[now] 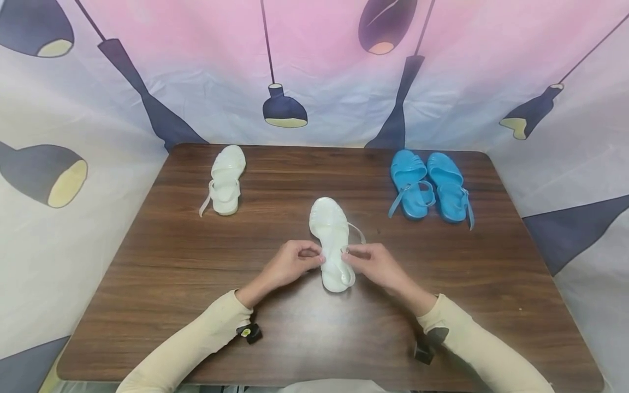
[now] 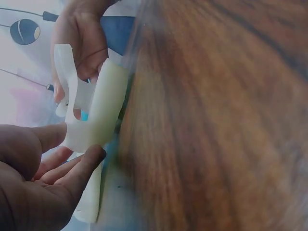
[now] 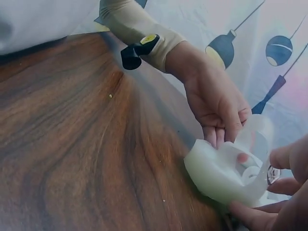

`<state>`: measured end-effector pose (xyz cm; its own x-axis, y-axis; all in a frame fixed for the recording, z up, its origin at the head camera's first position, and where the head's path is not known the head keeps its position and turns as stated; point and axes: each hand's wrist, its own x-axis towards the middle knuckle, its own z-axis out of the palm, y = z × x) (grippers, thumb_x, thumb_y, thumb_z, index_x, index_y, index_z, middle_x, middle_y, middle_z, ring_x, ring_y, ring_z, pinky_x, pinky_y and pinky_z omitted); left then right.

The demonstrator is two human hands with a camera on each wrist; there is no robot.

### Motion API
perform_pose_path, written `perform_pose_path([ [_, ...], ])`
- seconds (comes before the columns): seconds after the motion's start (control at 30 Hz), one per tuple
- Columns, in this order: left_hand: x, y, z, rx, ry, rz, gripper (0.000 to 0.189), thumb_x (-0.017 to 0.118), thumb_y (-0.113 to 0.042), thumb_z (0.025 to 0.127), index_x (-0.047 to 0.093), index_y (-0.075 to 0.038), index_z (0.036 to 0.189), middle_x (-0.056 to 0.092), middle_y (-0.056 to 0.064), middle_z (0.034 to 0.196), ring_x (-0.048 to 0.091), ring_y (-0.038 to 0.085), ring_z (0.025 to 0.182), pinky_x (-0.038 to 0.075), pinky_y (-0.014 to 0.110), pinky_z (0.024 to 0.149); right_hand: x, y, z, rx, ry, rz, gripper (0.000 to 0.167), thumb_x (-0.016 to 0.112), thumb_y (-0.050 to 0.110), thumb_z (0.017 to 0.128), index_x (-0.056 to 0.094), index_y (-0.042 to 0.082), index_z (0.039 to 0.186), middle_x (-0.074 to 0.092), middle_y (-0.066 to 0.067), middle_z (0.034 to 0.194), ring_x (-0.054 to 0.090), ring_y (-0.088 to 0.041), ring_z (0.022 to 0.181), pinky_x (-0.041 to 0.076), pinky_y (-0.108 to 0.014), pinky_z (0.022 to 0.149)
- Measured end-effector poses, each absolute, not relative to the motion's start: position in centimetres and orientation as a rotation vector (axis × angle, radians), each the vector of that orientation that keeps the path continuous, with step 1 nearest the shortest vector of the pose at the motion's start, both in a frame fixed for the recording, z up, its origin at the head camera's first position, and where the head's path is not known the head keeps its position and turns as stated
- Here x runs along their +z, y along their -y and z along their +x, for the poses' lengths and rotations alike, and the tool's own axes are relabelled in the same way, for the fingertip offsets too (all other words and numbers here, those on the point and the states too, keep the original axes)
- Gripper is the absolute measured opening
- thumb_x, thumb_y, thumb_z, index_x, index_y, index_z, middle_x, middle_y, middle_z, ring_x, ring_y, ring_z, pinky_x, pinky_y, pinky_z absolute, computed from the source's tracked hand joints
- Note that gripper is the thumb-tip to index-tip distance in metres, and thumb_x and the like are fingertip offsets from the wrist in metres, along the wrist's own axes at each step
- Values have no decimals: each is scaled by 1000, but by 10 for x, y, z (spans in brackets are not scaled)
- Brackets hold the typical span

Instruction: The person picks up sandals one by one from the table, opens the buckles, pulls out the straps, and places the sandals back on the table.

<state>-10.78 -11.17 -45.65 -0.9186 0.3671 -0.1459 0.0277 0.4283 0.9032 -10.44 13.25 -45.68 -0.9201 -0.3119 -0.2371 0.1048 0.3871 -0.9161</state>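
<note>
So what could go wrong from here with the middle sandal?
The right hand has the small buckle between its fingers and could lose it. The thin strap bows out beside the white sandal, so it might snag or twist. The left hand pinches only the sandal's side; a tug from the right might pivot it on the table.

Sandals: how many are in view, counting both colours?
4: one white sandal between the left hand and right hand, another white sandal far left on the table, and two blue sandals side by side far right. None seems hidden.
</note>
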Motion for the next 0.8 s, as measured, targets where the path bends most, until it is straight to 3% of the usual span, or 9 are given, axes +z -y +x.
perform_pose_path([
  [0.23,-453,115,-108,1541,-2391,355,16,75,-16,94,75,-5,105,78,10,101,75,20,95,60,29,78,-453,-127,-107,-1759,-2074,-83,41,71,14,97,63,-5,133,62,-26,134,69,-33,112,60,-37,84],
  [0.57,-442,122,-114,1575,-2446,334,20,73,-16,95,75,-4,111,77,13,108,74,23,100,61,30,76,-451,-118,-119,-1806,-2150,-56,39,74,17,95,68,0,129,66,-19,133,67,-30,118,58,-39,91],
  [0.7,-437,127,-118,1602,-2455,347,22,72,-15,96,74,-3,114,76,14,111,73,26,104,61,35,83,-450,-113,-126,-1834,-2209,-76,35,75,17,94,71,1,125,69,-16,129,63,-28,124,55,-40,98],
  [0.8,-433,132,-122,1631,-2458,362,23,72,-14,96,73,-2,116,75,15,114,72,29,108,59,39,89,-448,-108,-132,-1905,-2173,-112,33,74,13,95,71,-3,123,69,-20,126,66,-30,120,57,-40,94],
])
